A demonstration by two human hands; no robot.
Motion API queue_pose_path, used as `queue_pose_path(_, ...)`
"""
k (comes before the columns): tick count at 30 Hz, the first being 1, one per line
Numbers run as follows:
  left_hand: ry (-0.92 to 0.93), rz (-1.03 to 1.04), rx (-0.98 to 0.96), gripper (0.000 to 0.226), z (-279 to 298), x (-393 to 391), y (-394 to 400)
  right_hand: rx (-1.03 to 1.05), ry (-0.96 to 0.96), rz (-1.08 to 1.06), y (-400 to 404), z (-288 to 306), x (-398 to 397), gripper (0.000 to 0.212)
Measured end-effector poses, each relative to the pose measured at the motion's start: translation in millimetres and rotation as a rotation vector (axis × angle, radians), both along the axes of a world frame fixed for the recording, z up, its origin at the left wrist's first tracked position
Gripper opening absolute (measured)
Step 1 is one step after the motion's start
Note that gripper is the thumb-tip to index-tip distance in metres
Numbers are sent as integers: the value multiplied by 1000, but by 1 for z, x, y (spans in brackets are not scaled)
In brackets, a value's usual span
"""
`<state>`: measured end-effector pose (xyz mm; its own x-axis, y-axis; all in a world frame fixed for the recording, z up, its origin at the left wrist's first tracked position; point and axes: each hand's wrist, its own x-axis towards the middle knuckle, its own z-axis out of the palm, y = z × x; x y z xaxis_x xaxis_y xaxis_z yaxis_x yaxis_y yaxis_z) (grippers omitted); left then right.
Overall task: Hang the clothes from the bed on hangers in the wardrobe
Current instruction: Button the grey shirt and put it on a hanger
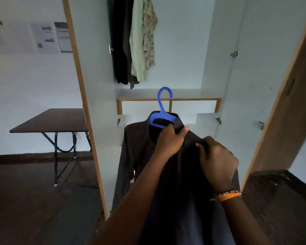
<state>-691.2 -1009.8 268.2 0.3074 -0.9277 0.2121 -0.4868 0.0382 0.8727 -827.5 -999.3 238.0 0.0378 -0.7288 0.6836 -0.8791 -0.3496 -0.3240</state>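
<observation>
My arms bare to edge of view, no sleeves showing. My left hand point(168, 140): no ring or watch visible, wrist plain. My right hand point(217, 161): back faces camera, no ring seen. On my right wrist, orange band point(228, 198), thin, flat, wrapped snug. Beside it, beaded bracelet point(227, 192), small orange and pale beads in row. Nails short, unpainted where visible.

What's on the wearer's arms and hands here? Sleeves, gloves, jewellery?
Both forearms are bare as far as the frame shows: no sleeves, no gloves. The right hand has an orange band around its wrist, with a second, beaded-looking strand in orange and pale tones lying against it. The left hand and its wrist carry nothing visible. No rings can be made out on the fingers.
</observation>
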Motion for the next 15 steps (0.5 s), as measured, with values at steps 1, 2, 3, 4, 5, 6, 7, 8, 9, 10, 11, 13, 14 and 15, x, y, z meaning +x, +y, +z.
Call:
queue_pose_path(1,57,61,-23,44,1,-2,-22,-1,13,6,-13,1,5,12)
queue_pose_path(2,99,112,-53,42,3,-1,-44,10,30,19,-27,2,9,10)
queue_pose_path(3,141,138,-73,38,3,1,-65,31,48,38,-42,3,11,12)
queue_pose_path(4,190,145,-83,32,5,6,-86,54,64,71,-60,4,13,18)
queue_pose_path(5,232,136,-88,27,7,11,-105,68,67,118,-78,4,13,25)
queue_pose_path(6,250,122,-96,23,10,16,-124,83,47,176,-96,5,12,30)
queue_pose_path(7,253,107,-107,22,13,23,-146,104,9,239,-117,8,11,32)
queue_pose_path(8,256,97,-121,22,19,28,-166,140,-44,308,-138,9,8,31)
queue_pose_path(9,259,90,-143,22,26,34,-187,188,-107,392,-162,11,6,24)
queue_pose_path(10,262,83,-169,21,36,38,-207,251,-192,483,-188,14,3,14)
queue_pose_path(11,259,70,-206,20,47,42,-228,314,-307,579,-213,19,2,5)
queue_pose_path(13,223,33,-268,21,73,49,-269,444,-515,760,-259,36,4,12)
queue_pose_path(14,167,10,-284,23,89,51,-289,490,-598,817,-281,46,8,19)
queue_pose_path(15,86,-8,-300,25,105,56,-309,510,-675,852,-303,58,13,24)
